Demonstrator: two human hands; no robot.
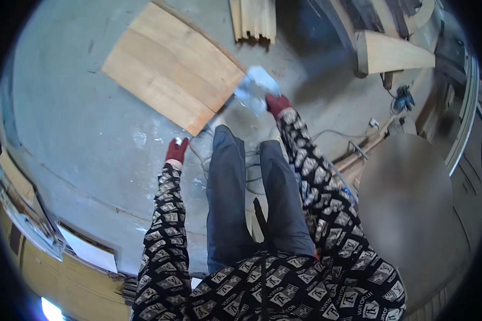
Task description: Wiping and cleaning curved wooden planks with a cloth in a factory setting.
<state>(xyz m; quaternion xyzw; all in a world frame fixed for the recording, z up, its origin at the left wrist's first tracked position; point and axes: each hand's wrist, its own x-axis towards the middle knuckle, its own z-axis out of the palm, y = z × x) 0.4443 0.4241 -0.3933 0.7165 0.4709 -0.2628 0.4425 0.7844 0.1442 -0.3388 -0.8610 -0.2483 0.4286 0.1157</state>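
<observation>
My right hand [277, 105], in a dark red glove, is closed on a crumpled, pale bluish, see-through plastic sheet [258, 84]. The sheet hangs at the right corner of a wide wooden panel [174, 64] made of joined planks, which lies on the floor ahead of me. My left hand [177, 152], also in a red glove, is just short of the panel's near corner and apart from it. Between its thumb and fingers shows a small white thing [179, 140], too small to name.
Narrow wooden strips [254, 20] lie at the far middle. Curved wooden pieces [393, 53] are piled at the far right, near a blue-green power tool [404, 98]. A cable [332, 131] runs over the floor. Boards [88, 246] lie along the left edge. A blurred patch covers the right.
</observation>
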